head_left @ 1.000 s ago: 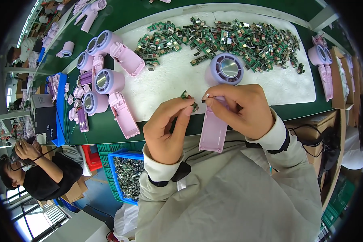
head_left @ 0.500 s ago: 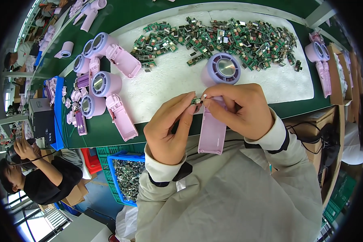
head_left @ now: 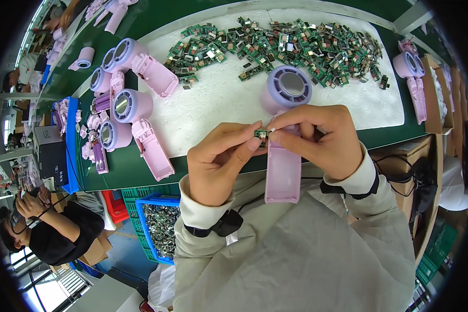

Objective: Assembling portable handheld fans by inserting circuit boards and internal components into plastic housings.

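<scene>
My left hand pinches a small green circuit board between thumb and fingertips, its face with parts turned up. Right beside it, my right hand has thumb and forefinger closed on a tiny white connector. The two pieces are close together; whether they touch, I cannot tell. Beneath my right hand lies a pink and lavender handheld fan, its hollow handle toward me and its round head on the white foam sheet. My right fingers cover the joint between head and handle.
Many loose circuit boards are heaped along the far side of the foam sheet. More fans and pink parts lie at left, beside a blue tray. A blue crate of boards stands below the table; another person sits at left.
Both hands have shifted slightly right, and the circuit board has turned to show more of its face. The fan's handle has swung a little to the right.
</scene>
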Motion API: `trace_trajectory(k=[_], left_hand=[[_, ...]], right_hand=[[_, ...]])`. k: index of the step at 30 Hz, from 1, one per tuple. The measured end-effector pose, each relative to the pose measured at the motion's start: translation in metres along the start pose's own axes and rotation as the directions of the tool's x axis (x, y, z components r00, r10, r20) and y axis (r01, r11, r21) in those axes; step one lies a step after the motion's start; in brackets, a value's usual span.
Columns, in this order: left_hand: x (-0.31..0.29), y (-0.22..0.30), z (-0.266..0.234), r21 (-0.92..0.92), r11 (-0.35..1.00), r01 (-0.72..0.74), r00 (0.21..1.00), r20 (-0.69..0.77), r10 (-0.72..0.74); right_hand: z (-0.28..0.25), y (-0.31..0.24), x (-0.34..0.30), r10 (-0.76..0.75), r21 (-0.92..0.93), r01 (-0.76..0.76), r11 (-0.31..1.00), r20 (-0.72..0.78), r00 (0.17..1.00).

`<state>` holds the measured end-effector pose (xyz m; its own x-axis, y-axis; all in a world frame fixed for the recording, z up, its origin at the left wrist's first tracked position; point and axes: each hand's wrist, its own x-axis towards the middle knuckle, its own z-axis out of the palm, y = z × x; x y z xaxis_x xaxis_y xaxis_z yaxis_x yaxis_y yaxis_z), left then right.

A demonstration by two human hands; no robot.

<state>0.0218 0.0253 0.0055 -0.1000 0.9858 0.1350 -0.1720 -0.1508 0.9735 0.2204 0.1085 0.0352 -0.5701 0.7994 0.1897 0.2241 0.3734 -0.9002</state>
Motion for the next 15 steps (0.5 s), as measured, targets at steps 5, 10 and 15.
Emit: trace_trajectory(k=[5,10,15], left_hand=[[0.002,-0.008,-0.006,-0.178,0.976,0.121,0.988,0.121,-0.101],[0.002,-0.015,-0.005,-0.134,0.990,0.052,0.992,0.123,-0.035],[0.000,-0.012,0.005,-0.103,0.994,0.031,0.998,0.056,-0.025]], right_hand=[[-0.005,0.004,-0.003,0.124,0.203,-0.134,0.970,0.063,0.990],[-0.003,0.010,-0.003,0.130,0.206,-0.141,0.968,0.068,0.989],[-0.005,0.009,-0.004,0.177,0.223,-0.188,0.957,0.067,0.982]])
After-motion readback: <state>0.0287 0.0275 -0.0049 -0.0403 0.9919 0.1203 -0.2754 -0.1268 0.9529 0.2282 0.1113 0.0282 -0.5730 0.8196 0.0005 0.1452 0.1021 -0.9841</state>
